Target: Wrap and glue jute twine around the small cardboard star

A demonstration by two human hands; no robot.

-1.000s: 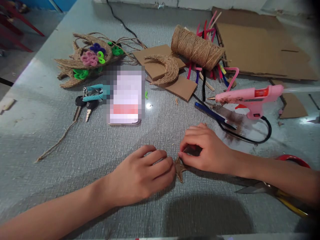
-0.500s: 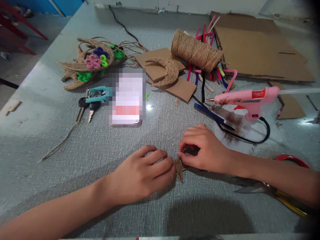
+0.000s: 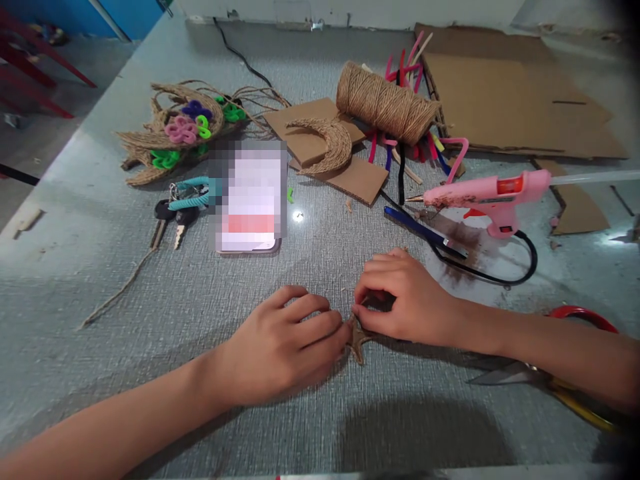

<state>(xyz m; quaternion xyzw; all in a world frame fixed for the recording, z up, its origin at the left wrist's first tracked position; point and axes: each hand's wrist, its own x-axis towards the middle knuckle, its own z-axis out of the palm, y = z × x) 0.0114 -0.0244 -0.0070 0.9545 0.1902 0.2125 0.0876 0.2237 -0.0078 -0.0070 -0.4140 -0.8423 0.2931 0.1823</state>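
Between both hands — left hand [image 3: 280, 343], right hand [image 3: 405, 300] — small twine-wrapped star [image 3: 357, 338], pinched by fingertips.

- Looks like a home craft corner or small hobby workshop.
- Grey table [image 3: 150, 280] strewn with craft supplies: twine spool [image 3: 383, 103], pipe cleaners [image 3: 405, 67], cardboard [image 3: 510, 93].
- Pink glue gun [image 3: 487, 193] plugged in, scissors [image 3: 550, 380] near the edge.
- Personal bits too: keys [image 3: 173, 217], phone [image 3: 250, 197].
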